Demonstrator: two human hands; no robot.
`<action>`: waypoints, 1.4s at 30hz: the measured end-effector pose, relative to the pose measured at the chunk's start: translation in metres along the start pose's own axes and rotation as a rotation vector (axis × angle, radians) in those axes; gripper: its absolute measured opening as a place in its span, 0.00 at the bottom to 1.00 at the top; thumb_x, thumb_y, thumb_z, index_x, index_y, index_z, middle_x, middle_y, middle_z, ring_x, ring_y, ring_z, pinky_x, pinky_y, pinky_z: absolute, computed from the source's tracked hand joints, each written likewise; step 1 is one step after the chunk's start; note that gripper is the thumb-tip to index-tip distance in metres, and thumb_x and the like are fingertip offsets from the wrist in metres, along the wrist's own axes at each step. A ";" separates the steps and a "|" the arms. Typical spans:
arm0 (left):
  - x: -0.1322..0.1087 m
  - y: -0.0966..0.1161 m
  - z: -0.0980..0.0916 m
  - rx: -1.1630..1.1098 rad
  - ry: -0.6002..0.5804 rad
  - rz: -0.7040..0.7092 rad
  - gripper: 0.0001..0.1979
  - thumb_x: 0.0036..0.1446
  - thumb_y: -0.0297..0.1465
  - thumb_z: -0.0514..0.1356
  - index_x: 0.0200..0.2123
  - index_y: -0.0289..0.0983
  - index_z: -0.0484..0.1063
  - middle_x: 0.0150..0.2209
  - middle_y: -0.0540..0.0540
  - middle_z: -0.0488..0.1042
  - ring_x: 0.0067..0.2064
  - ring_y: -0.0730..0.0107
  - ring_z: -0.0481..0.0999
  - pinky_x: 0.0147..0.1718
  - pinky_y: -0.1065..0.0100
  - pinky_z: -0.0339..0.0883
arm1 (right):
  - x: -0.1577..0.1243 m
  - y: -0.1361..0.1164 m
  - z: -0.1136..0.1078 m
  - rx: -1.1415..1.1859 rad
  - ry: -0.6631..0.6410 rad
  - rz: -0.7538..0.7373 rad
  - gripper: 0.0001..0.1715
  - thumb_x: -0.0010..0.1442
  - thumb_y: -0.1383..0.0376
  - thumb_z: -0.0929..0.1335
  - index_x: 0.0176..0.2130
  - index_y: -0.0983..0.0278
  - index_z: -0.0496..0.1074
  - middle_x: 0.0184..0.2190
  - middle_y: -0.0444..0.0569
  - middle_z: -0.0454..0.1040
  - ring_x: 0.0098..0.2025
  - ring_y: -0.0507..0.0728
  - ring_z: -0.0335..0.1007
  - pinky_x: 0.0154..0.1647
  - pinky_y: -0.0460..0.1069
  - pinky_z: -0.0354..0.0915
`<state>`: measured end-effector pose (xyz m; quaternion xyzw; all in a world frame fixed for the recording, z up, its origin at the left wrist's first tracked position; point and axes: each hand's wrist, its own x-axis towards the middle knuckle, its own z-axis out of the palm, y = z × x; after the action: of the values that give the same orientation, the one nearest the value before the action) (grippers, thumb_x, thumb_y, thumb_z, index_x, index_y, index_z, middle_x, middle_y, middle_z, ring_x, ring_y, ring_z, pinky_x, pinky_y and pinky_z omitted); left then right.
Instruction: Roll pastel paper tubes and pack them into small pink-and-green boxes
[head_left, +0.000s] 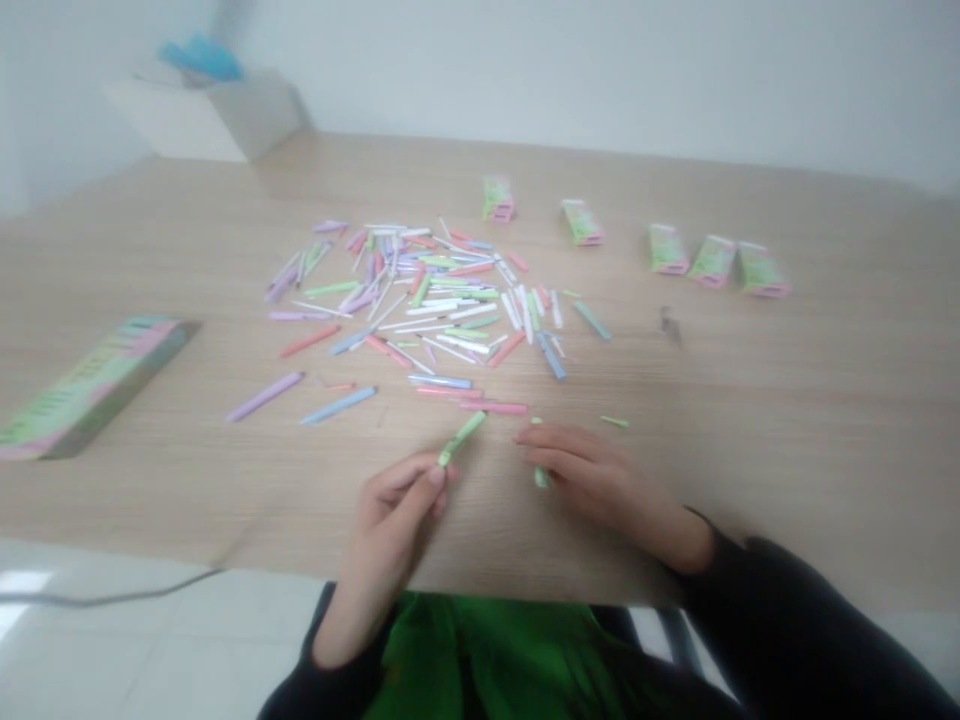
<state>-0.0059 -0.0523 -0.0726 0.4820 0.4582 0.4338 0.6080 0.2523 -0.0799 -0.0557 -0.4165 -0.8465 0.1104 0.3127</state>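
My left hand (401, 515) pinches a green pen (463, 437) between thumb and fingers, its far end tilted up and to the right. Just to the right, my right hand (592, 480) curls over a second slim green pen part (540, 475), whose two ends show above and below the fingers. Beyond both hands lies a loose pile of pen parts (442, 300) in white, purple, green, blue and red. Closest to my hands are a pink pen part (499, 408) and a blue one (441, 382). A small green piece (615, 421) lies right of my right hand.
Several small green-and-pink boxes (712, 262) stand at the back right. A long green-and-pink box (94, 385) lies at the left. A white box (217, 118) with blue plastic is in the far left corner. A small dark object (669, 325) sits right of the pile.
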 end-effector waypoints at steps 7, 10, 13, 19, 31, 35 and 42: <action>-0.001 0.006 0.011 0.043 -0.097 -0.006 0.14 0.62 0.41 0.64 0.33 0.36 0.80 0.22 0.52 0.66 0.26 0.73 0.63 0.28 0.71 0.56 | -0.017 -0.002 0.013 0.115 -0.079 0.062 0.34 0.58 0.82 0.61 0.57 0.61 0.75 0.64 0.59 0.72 0.67 0.64 0.68 0.64 0.62 0.70; -0.002 0.010 0.017 0.092 -0.196 0.010 0.12 0.63 0.39 0.63 0.36 0.36 0.80 0.24 0.51 0.70 0.27 0.73 0.65 0.28 0.71 0.59 | -0.006 -0.022 0.002 0.166 0.127 0.173 0.28 0.63 0.78 0.64 0.57 0.57 0.74 0.55 0.54 0.78 0.57 0.59 0.77 0.58 0.56 0.75; -0.004 0.016 0.024 0.157 -0.319 0.032 0.10 0.62 0.36 0.63 0.34 0.36 0.80 0.27 0.49 0.75 0.29 0.71 0.70 0.31 0.70 0.63 | 0.006 -0.039 -0.004 0.283 0.243 0.206 0.25 0.65 0.73 0.69 0.58 0.53 0.74 0.42 0.47 0.78 0.42 0.53 0.78 0.46 0.48 0.77; -0.005 0.020 0.034 0.161 -0.430 -0.089 0.11 0.57 0.36 0.65 0.27 0.36 0.80 0.22 0.49 0.74 0.24 0.73 0.66 0.26 0.70 0.61 | 0.005 -0.048 0.000 0.376 0.232 0.161 0.27 0.66 0.71 0.69 0.57 0.42 0.77 0.36 0.44 0.76 0.36 0.55 0.77 0.34 0.48 0.75; -0.004 0.015 0.047 0.136 -0.510 -0.217 0.20 0.54 0.42 0.68 0.19 0.37 0.67 0.14 0.54 0.65 0.17 0.80 0.57 0.17 0.74 0.49 | -0.011 -0.048 -0.011 0.381 0.253 0.282 0.08 0.63 0.70 0.72 0.41 0.58 0.81 0.35 0.45 0.83 0.35 0.54 0.81 0.36 0.45 0.76; -0.005 0.019 0.056 0.142 -0.506 -0.171 0.19 0.55 0.40 0.67 0.20 0.37 0.67 0.15 0.54 0.64 0.18 0.78 0.59 0.19 0.73 0.51 | -0.013 -0.047 -0.011 0.513 0.200 0.350 0.05 0.64 0.68 0.71 0.35 0.60 0.79 0.29 0.42 0.80 0.30 0.52 0.78 0.31 0.44 0.73; 0.005 0.024 0.072 0.481 -0.379 0.037 0.25 0.61 0.47 0.61 0.18 0.38 0.64 0.17 0.53 0.63 0.22 0.73 0.62 0.25 0.69 0.54 | -0.025 -0.043 -0.021 0.569 0.289 0.478 0.06 0.63 0.67 0.71 0.34 0.57 0.78 0.26 0.40 0.78 0.27 0.53 0.76 0.27 0.45 0.72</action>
<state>0.0635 -0.0569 -0.0413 0.6928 0.4171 0.2262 0.5430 0.2496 -0.1284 -0.0306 -0.5098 -0.6087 0.3504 0.4968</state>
